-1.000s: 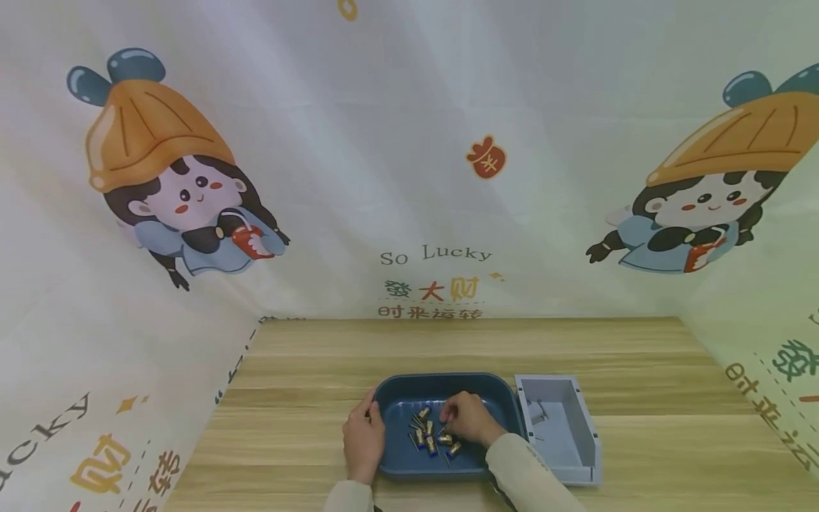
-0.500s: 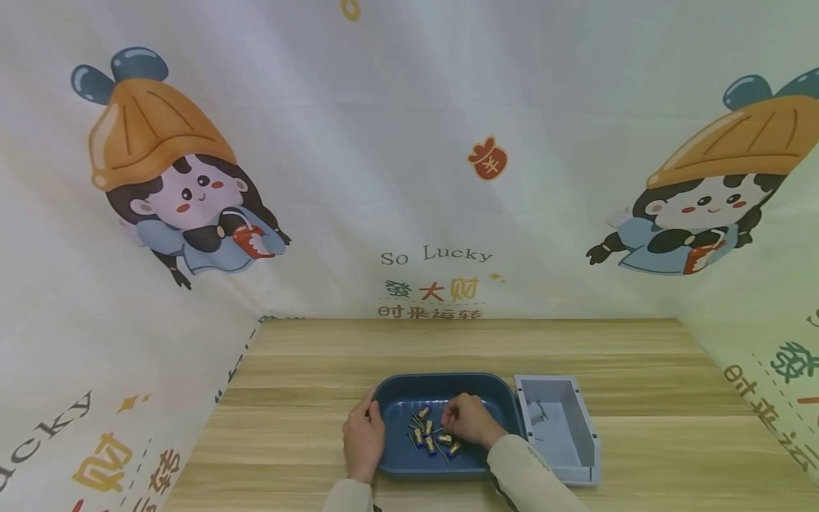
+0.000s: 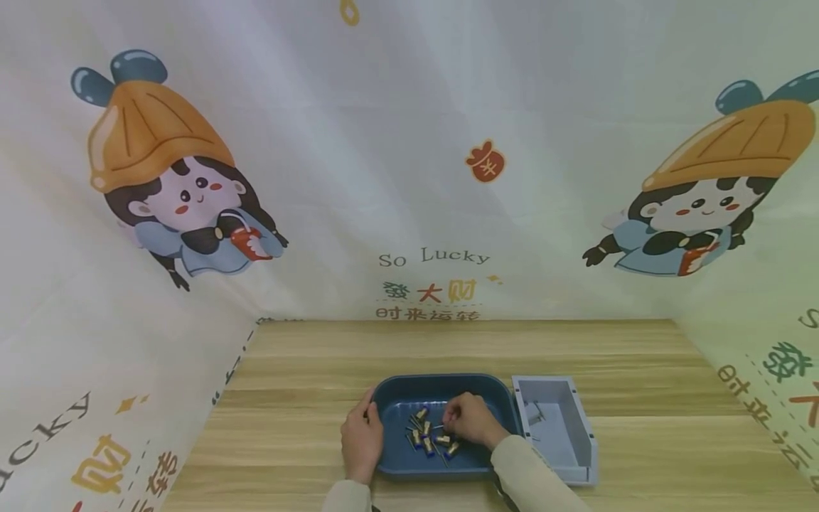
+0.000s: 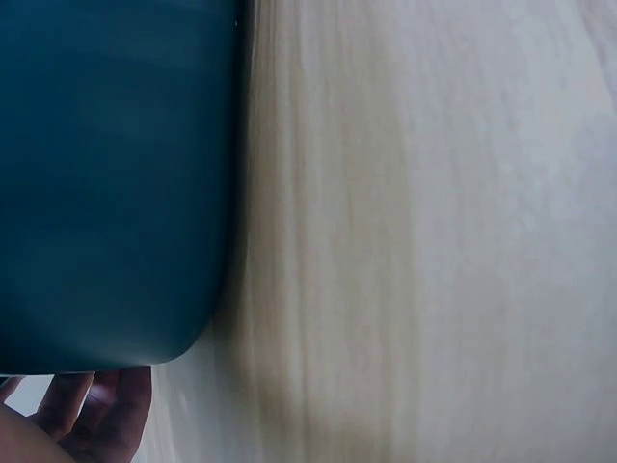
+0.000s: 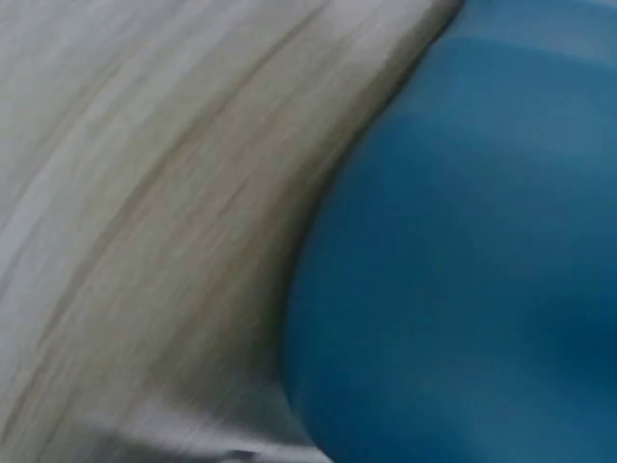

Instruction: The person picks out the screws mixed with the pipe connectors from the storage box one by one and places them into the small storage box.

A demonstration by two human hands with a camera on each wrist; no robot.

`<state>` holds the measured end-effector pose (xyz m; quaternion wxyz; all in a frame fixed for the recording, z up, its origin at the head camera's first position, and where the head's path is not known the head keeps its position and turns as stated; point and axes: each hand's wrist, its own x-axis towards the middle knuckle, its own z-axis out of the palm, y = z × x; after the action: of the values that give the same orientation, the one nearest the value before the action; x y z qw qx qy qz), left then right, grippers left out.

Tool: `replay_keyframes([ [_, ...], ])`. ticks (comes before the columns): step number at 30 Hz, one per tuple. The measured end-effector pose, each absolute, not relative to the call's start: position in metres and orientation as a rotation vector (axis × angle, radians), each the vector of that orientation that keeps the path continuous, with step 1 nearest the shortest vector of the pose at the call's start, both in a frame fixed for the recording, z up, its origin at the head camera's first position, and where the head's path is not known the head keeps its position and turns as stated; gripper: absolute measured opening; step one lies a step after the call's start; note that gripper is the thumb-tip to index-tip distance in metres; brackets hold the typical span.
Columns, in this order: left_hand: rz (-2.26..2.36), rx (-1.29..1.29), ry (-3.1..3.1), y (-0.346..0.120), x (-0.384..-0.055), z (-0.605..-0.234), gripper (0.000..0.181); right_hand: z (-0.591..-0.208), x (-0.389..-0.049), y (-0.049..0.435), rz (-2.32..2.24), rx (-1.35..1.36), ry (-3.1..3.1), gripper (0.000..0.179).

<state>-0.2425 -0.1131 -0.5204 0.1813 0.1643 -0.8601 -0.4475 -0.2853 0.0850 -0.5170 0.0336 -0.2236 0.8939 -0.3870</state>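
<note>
Your head camera looks forward and down from well back, taking in the printed backdrop (image 3: 384,178) and wood-grain tabletop (image 3: 288,398). Your wrist cameras face the outside of the blue tray (image 3: 441,391) from close up; tray and tabletop show in all three views.

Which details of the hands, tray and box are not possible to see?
Head view: whether the left hand grips the tray; its back hides most fingers.
Left wrist view: most of that hand, cut off at lower left.
Head view: one end of a pin, covered by the right hand.
Right wrist view: the tray's inside, hidden by its wall.
Head view: what the bits in the box are; too small.
</note>
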Motion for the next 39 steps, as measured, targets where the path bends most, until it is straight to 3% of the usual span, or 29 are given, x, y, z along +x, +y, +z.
replay_keyframes([
  [39,-1.233,0.448,-2.425,-0.113,-0.245,-0.523,0.033,-0.499,-0.289,0.114,-1.225,-0.598,2.841,0.005],
])
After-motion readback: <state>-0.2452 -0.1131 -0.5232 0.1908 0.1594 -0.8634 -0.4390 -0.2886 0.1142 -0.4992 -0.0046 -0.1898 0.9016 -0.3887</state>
